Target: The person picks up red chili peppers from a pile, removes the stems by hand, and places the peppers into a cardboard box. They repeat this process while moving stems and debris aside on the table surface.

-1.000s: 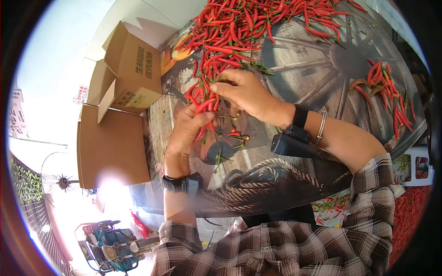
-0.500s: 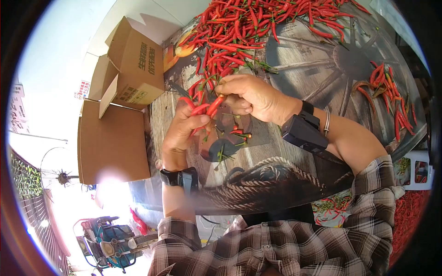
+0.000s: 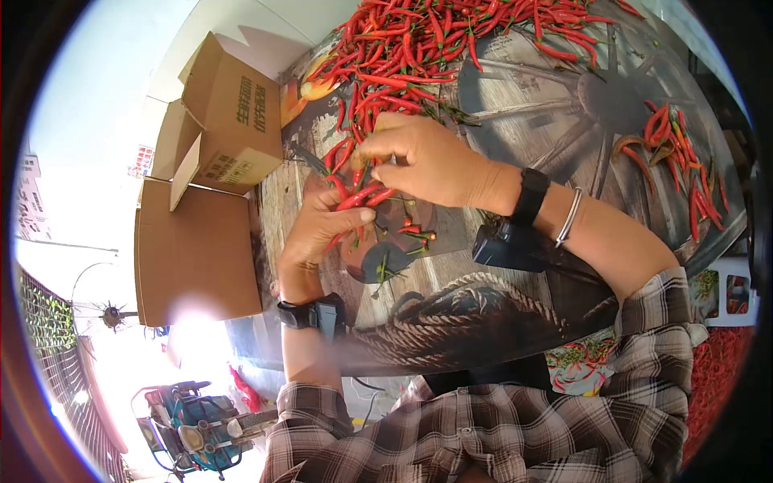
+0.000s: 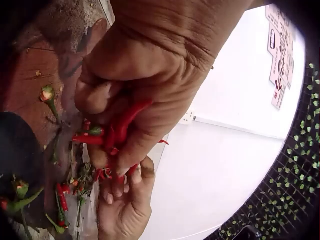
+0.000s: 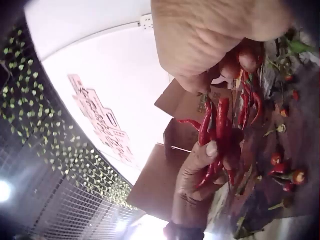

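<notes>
My left hand (image 3: 307, 232) holds several red chili peppers (image 3: 364, 196) in a small bunch, its thumb lying across them. Above the bunch, my right hand (image 3: 439, 165) has its fingers bent. The right wrist view shows its fingertips pinching the green stem (image 5: 206, 100) of one chili pepper (image 5: 205, 127) that stands up out of the left hand. Loose stem ends and bits of chili (image 3: 416, 232) lie on the table just right of the left hand. Beyond both hands spreads a big heap of red chili peppers (image 3: 419, 44).
An opened cardboard box (image 3: 241, 121) stands at the table's left edge, its flap (image 3: 197, 258) hanging down. A smaller pile of chili peppers (image 3: 684, 161) lies at the right. The table (image 3: 523, 266) has a printed wood-and-wheel cover. A white plastic stool (image 3: 737, 294) stands beyond its right edge.
My right hand was drawn slightly right at a chili's end half a second ago; now it has moved left over the bunch. The held chili peppers have shifted in my left hand.
</notes>
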Action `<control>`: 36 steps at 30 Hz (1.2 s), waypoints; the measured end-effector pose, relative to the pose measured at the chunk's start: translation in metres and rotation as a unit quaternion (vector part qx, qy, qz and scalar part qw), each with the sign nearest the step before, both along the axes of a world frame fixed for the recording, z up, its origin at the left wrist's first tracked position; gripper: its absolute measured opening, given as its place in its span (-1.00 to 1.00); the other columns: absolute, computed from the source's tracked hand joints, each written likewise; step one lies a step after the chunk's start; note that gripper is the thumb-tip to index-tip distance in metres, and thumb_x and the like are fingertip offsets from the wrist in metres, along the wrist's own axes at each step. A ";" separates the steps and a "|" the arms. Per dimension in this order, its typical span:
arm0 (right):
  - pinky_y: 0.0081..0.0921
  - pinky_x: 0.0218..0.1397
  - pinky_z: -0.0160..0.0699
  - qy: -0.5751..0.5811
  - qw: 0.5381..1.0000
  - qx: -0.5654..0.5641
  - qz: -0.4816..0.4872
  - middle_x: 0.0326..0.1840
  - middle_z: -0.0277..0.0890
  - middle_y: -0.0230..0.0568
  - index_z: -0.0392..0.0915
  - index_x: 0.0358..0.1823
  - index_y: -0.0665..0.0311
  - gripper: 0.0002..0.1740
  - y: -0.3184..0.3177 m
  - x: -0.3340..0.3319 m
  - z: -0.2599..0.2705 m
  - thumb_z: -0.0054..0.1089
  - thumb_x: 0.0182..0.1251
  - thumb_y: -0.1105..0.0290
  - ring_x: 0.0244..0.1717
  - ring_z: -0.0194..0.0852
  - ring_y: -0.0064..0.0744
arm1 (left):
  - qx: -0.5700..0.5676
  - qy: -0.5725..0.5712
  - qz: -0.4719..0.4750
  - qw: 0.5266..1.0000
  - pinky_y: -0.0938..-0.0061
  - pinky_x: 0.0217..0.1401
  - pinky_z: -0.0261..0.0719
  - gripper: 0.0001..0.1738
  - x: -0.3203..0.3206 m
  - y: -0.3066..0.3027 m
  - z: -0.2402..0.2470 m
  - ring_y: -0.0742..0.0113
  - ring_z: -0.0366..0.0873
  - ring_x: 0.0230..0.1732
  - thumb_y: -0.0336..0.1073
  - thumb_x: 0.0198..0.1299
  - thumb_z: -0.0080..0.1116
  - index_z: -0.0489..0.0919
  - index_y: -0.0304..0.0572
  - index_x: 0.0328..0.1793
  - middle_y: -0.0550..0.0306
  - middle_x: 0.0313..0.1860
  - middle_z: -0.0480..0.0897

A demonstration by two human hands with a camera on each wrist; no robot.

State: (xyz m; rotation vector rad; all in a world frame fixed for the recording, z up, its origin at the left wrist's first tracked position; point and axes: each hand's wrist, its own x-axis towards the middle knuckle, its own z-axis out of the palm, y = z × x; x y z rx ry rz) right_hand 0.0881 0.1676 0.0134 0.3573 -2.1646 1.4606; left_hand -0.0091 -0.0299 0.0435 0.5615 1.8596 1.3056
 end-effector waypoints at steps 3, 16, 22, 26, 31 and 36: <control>-0.40 -0.28 0.46 0.049 0.990 0.118 -0.057 -0.33 0.35 -0.21 0.57 -0.16 0.20 -0.76 -0.005 0.002 -0.006 0.16 0.09 0.46 -0.34 0.48 -0.24 | -0.040 -0.005 -0.032 0.999 0.63 -0.29 0.49 -0.67 0.005 0.005 0.001 0.52 0.56 -0.39 -0.44 -0.01 0.39 0.64 -0.32 -0.07 0.19 -0.34 0.66; -0.28 -0.40 0.49 0.089 0.962 0.256 -0.044 -0.32 0.31 -0.23 0.38 -0.38 0.24 -0.86 -0.005 0.000 -0.011 0.14 0.14 0.37 -0.38 0.49 -0.13 | -0.020 -0.020 -0.042 0.999 0.61 -0.22 0.52 -0.62 0.008 0.009 -0.008 0.50 0.57 -0.31 -0.40 0.03 0.38 0.60 -0.39 -0.01 0.17 -0.29 0.66; -0.16 -0.34 0.51 0.057 0.966 0.250 -0.037 -0.30 0.37 -0.15 0.41 -0.31 0.27 -0.85 -0.006 0.002 -0.012 0.11 0.16 0.37 -0.37 0.53 -0.04 | -0.016 -0.007 -0.039 0.999 0.64 -0.18 0.49 -0.60 0.005 0.009 -0.013 0.54 0.54 -0.26 -0.38 0.05 0.38 0.59 -0.36 0.02 0.21 -0.23 0.65; -0.12 -0.29 0.51 0.029 0.976 0.213 -0.014 -0.30 0.43 -0.10 0.45 -0.27 0.29 -0.81 -0.006 0.001 -0.013 0.12 0.14 0.35 -0.34 0.55 0.03 | 0.001 -0.004 -0.035 0.999 0.64 -0.14 0.49 -0.59 0.006 0.010 -0.017 0.54 0.55 -0.22 -0.38 0.06 0.38 0.58 -0.36 0.04 0.20 -0.20 0.65; -0.10 -0.27 0.50 0.016 0.970 0.240 -0.021 -0.30 0.47 -0.05 0.44 -0.27 0.32 -0.81 -0.006 0.001 -0.015 0.11 0.15 0.35 -0.31 0.55 0.05 | 0.003 -0.007 -0.060 0.998 0.60 -0.02 0.50 -0.58 0.006 0.010 -0.016 0.50 0.55 -0.12 -0.38 0.10 0.34 0.55 -0.36 0.09 0.17 -0.11 0.64; -0.08 -0.26 0.49 0.009 0.970 0.241 -0.036 -0.34 0.50 -0.02 0.43 -0.29 0.35 -0.79 -0.009 0.003 -0.013 0.12 0.14 0.35 -0.31 0.55 0.08 | 0.009 -0.006 -0.075 0.997 0.59 0.03 0.48 -0.57 0.011 0.012 -0.014 0.51 0.53 -0.08 -0.38 0.15 0.29 0.51 -0.36 0.14 0.18 -0.07 0.63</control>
